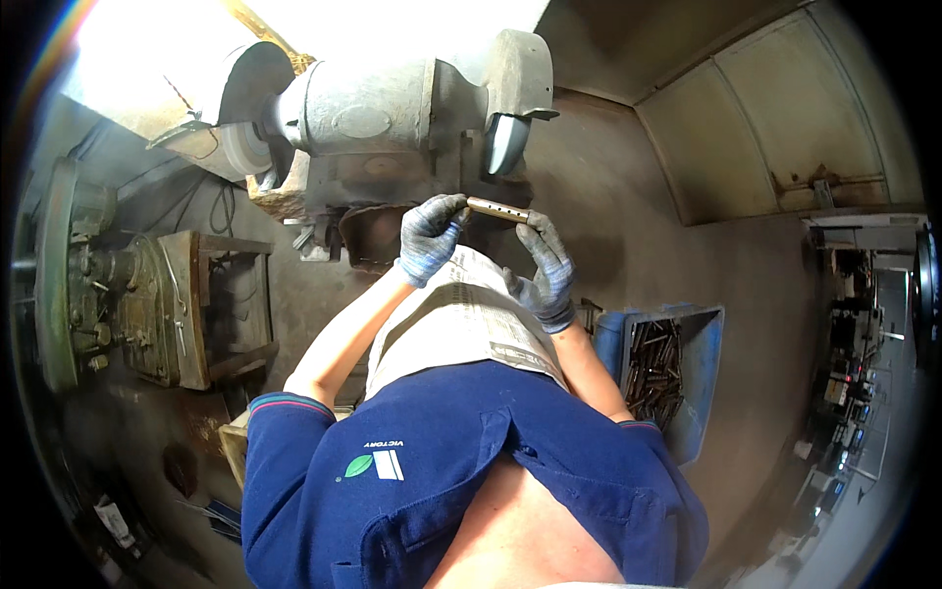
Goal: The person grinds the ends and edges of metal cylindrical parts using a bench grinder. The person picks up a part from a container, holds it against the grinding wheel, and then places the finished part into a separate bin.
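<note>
Between my two gloved hands I hold a short brown metal tube [498,210] with a row of small dark holes along its side. My left hand [430,236] is closed round its left end. The thumb and fingers of my right hand [546,270] pinch the right end. Both gloves are grey and blue, with dark smudges. Just beyond the tube stands a bench grinder [368,108], a grey motor with a wheel at each end. The right wheel [507,143] shows below its guard, a little above the tube and apart from it.
To my right, a blue bin [699,393] holds many brown metal tubes [655,368]. Newspaper [471,314] covers my lap. A green machine [128,294] stands at the left, and a metal cabinet [800,108] at the far right.
</note>
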Demonstrator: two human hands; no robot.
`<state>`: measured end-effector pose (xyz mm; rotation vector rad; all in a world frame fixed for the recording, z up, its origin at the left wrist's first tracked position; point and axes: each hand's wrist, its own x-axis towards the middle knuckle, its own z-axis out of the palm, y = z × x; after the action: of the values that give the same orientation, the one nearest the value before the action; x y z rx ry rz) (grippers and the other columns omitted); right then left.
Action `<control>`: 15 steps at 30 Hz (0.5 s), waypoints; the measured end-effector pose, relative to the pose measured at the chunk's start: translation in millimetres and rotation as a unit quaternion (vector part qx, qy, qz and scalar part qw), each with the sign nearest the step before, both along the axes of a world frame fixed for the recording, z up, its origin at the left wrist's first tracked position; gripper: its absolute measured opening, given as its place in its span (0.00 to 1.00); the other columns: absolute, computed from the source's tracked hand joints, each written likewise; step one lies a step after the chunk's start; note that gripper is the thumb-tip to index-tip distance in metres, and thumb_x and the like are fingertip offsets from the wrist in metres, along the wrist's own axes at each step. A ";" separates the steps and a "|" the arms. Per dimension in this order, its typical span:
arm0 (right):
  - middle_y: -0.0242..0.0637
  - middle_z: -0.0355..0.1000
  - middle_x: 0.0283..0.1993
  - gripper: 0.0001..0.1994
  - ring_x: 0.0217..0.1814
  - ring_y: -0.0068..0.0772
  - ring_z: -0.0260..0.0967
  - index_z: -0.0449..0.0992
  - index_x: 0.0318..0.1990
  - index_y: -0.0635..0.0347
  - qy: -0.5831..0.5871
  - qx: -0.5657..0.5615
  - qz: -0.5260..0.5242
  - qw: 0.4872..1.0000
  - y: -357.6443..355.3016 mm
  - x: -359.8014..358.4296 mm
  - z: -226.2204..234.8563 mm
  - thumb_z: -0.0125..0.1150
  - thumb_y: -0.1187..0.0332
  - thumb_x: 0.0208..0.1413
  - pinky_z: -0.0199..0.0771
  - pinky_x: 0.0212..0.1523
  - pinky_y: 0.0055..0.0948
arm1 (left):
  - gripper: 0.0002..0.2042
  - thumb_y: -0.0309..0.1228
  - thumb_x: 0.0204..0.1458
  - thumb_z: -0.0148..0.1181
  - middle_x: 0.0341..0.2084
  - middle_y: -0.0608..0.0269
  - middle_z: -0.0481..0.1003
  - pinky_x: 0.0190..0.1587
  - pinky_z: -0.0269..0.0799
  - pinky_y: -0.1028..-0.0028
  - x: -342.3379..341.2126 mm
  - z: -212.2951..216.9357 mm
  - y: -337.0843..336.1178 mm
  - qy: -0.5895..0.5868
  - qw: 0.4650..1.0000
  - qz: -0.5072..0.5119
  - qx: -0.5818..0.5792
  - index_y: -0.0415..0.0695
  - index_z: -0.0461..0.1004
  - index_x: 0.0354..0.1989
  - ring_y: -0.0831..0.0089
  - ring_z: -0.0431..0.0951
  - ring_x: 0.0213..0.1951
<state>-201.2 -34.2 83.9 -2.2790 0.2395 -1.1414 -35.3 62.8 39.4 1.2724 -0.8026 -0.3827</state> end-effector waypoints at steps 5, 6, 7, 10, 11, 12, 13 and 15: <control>0.51 0.66 0.53 0.25 0.56 0.47 0.65 0.73 0.49 0.65 0.015 -0.027 -0.064 0.997 16.5 -18.7 5.8 0.65 0.59 0.46 0.65 0.57 0.39 | 0.07 0.20 0.46 0.61 0.26 0.57 0.76 0.31 0.72 0.77 -3.9 11.3 -1.8 -0.069 0.997 -0.043 -0.003 0.36 0.76 0.34 0.74 0.76 0.26; 0.50 0.66 0.53 0.24 0.56 0.47 0.65 0.73 0.49 0.65 0.014 -0.016 -0.077 0.997 20.7 -21.8 5.7 0.65 0.59 0.46 0.65 0.57 0.39 | 0.07 0.20 0.46 0.62 0.26 0.56 0.76 0.32 0.72 0.77 -5.2 6.6 -3.0 -0.056 0.997 -0.053 -0.011 0.36 0.76 0.34 0.72 0.76 0.26; 0.50 0.66 0.53 0.24 0.56 0.48 0.66 0.73 0.49 0.64 0.017 -0.006 -0.096 0.995 25.0 -26.6 5.4 0.65 0.59 0.46 0.65 0.56 0.39 | 0.07 0.20 0.45 0.62 0.26 0.55 0.76 0.32 0.72 0.76 -9.5 4.6 -5.1 -0.039 0.997 -0.070 -0.019 0.36 0.76 0.34 0.70 0.77 0.27; 0.52 0.66 0.54 0.26 0.57 0.50 0.65 0.72 0.50 0.62 0.044 0.025 -0.132 0.990 31.7 -37.7 -1.1 0.69 0.63 0.41 0.66 0.56 0.38 | 0.06 0.21 0.47 0.62 0.28 0.54 0.77 0.35 0.73 0.76 -4.1 1.1 -6.1 -0.085 0.985 -0.143 0.042 0.35 0.76 0.33 0.71 0.77 0.30; 0.51 0.66 0.54 0.27 0.57 0.50 0.65 0.72 0.51 0.61 0.058 0.050 -0.158 0.984 35.9 -42.7 -9.6 0.69 0.64 0.40 0.66 0.56 0.39 | 0.06 0.22 0.47 0.62 0.29 0.56 0.77 0.35 0.72 0.76 -1.3 -13.7 -4.9 -0.045 0.985 -0.160 0.050 0.34 0.76 0.34 0.74 0.77 0.30; 0.51 0.66 0.54 0.28 0.56 0.49 0.65 0.71 0.51 0.61 0.086 0.005 -0.182 0.979 32.6 -48.8 -18.4 0.70 0.65 0.39 0.65 0.57 0.38 | 0.07 0.23 0.48 0.62 0.29 0.58 0.78 0.35 0.72 0.77 1.4 -34.2 -3.4 -0.003 0.983 -0.172 0.060 0.33 0.76 0.34 0.77 0.76 0.30; 0.50 0.66 0.54 0.26 0.55 0.48 0.65 0.72 0.50 0.61 0.113 0.038 -0.221 0.968 37.3 -54.2 -20.3 0.69 0.65 0.39 0.65 0.56 0.39 | 0.07 0.23 0.49 0.62 0.29 0.59 0.78 0.35 0.71 0.78 9.7 -53.9 -1.0 0.043 0.976 -0.199 0.082 0.33 0.75 0.35 0.78 0.75 0.30; 0.49 0.66 0.53 0.23 0.53 0.47 0.66 0.73 0.47 0.61 0.146 0.057 -0.285 0.946 44.8 -76.2 -31.7 0.68 0.66 0.40 0.67 0.54 0.38 | 0.08 0.24 0.49 0.62 0.29 0.62 0.78 0.35 0.71 0.80 22.0 -84.3 11.0 0.086 0.963 -0.218 0.130 0.32 0.75 0.36 0.81 0.74 0.31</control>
<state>-277.4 10.5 52.2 -2.3306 1.1109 -1.0027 -13.3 73.8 -45.0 1.2777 -0.9022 -0.9676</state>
